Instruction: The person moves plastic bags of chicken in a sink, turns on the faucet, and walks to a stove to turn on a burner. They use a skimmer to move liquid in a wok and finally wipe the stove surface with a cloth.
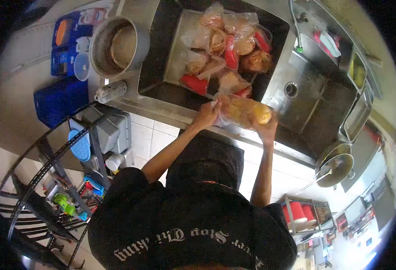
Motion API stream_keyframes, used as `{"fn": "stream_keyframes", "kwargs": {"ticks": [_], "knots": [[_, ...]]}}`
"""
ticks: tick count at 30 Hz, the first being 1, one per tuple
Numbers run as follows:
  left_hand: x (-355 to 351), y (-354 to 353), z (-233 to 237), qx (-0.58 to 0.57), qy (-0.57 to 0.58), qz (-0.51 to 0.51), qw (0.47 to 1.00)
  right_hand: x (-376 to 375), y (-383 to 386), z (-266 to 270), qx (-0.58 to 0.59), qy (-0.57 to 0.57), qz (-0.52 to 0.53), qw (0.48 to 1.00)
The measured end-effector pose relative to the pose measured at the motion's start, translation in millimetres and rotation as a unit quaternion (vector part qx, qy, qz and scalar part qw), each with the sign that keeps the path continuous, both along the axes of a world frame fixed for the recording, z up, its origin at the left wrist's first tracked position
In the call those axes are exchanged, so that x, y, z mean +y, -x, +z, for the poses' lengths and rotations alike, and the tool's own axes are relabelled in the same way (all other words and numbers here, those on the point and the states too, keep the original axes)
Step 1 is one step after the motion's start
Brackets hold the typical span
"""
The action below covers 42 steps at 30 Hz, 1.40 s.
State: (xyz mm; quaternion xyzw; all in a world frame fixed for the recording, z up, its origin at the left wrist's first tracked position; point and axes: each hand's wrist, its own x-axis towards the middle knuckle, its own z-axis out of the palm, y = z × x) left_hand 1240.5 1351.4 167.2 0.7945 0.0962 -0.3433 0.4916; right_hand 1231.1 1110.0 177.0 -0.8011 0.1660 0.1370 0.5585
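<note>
A clear plastic bag with yellow and brownish food (241, 111) is held between my hands over the front edge of the sink. My left hand (207, 114) is closed on the bag's gathered left end. The fingers of my right hand (266, 127) wrap round its right end, beside a yellow part. Just beyond, several clear bags of food (229, 49), some with red parts, are heaped in a metal tray (173, 67) in the left sink basin. What exactly the bags contain is hard to make out.
At the left stand a large metal pot (139, 47), a wrapped roll (111, 92), blue containers (60, 101) and a black rack (56, 157). The right basin (306, 105) has a drain. Pans (336, 171) sit at the right; red containers (297, 212) stand lower right.
</note>
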Motion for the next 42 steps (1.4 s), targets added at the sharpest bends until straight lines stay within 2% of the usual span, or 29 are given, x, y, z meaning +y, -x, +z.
{"fn": "stream_keyframes", "kwargs": {"ticks": [1,3,4,5,6,7,9,11,13,14,15,16,20,22,23,24,28,30,31,32,33,34,35,37,38,39,40,41,42], "knots": [[-1,-1,-9,0.003,0.007,0.006,1.000,13,-4,3,0.003,0.007,0.006,1.000],[3,-10,-33,0.018,0.047,0.114,0.992,48,-17,11,-0.098,0.082,0.041,0.991],[7,-16,-50,0.021,0.062,0.152,0.986,69,-23,17,-0.099,0.134,0.065,0.984],[15,-13,-84,-0.087,0.020,0.074,0.993,84,-27,19,-0.098,0.185,0.091,0.973],[21,-5,-109,-0.193,-0.024,-0.005,0.981,89,-27,4,-0.202,0.212,0.170,0.941],[26,4,-123,-0.191,-0.022,0.000,0.981,96,-23,-9,-0.200,0.214,0.175,0.940],[40,3,-138,-0.160,-0.019,-0.229,0.960,115,-26,-31,-0.238,0.289,0.280,0.884],[59,-6,-125,-0.150,-0.009,-0.212,0.966,130,-28,-41,-0.224,0.323,0.305,0.867],[83,-35,-81,-0.180,-0.075,-0.153,0.969,148,-39,-51,-0.210,0.357,0.326,0.850],[91,-38,-86,-0.178,-0.073,-0.152,0.969,156,-45,-56,-0.181,0.360,0.354,0.844],[97,-41,-91,-0.301,-0.168,-0.172,0.923,164,-47,-60,-0.149,0.363,0.381,0.837],[100,-42,-91,-0.417,-0.258,-0.188,0.851,172,-45,-70,-0.199,0.372,0.353,0.835],[101,-51,-85,-0.381,-0.300,-0.248,0.839,156,-42,-84,-0.202,0.318,0.439,0.816],[101,-47,-88,-0.395,-0.321,-0.326,0.796,136,-33,-97,-0.240,0.315,0.431,0.811],[104,-46,-103,-0.397,-0.324,-0.325,0.795,135,-35,-100,-0.284,0.311,0.422,0.803],[106,-46,-119,-0.400,-0.328,-0.335,0.787,135,-37,-105,-0.258,0.298,0.446,0.804],[101,-51,-119,-0.372,-0.316,-0.358,0.796,134,-31,-130,-0.249,0.316,0.452,0.796],[107,-52,-118,-0.432,-0.301,-0.336,0.781,136,-34,-153,-0.260,0.353,0.456,0.775],[114,-53,-120,-0.479,-0.275,-0.321,0.769,141,-42,-154,-0.270,0.347,0.451,0.777],[115,-53,-122,-0.474,-0.220,-0.309,0.795,141,-41,-149,-0.249,0.347,0.462,0.778],[120,-53,-132,-0.468,-0.221,-0.316,0.795,142,-36,-144,-0.225,0.347,0.473,0.778],[126,-53,-163,-0.460,-0.110,-0.343,0.811,149,-39,-122,-0.213,0.323,0.441,0.810],[125,-53,-155,-0.424,-0.094,-0.351,0.830,154,-37,-98,-0.206,0.321,0.439,0.814],[122,-54,-137,-0.349,-0.067,-0.362,0.862,150,-31,-59,-0.207,0.250,0.296,0.898],[125,-57,-124,-0.321,-0.049,-0.369,0.871,142,-23,-58,-0.194,0.247,0.245,0.917],[128,-58,-109,-0.320,-0.032,-0.365,0.874,128,-19,-60,-0.195,0.246,0.246,0.917],[129,-59,-86,-0.328,-0.013,-0.353,0.876,112,-13,-64,-0.080,0.140,0.193,0.968],[128,-59,-59,-0.338,0.005,-0.342,0.877,103,-2,-65,0.041,0.028,0.132,0.990],[128,-60,-30,-0.349,0.022,-0.330,0.877,103,0,-53,0.044,0.024,0.127,0.991]]}}
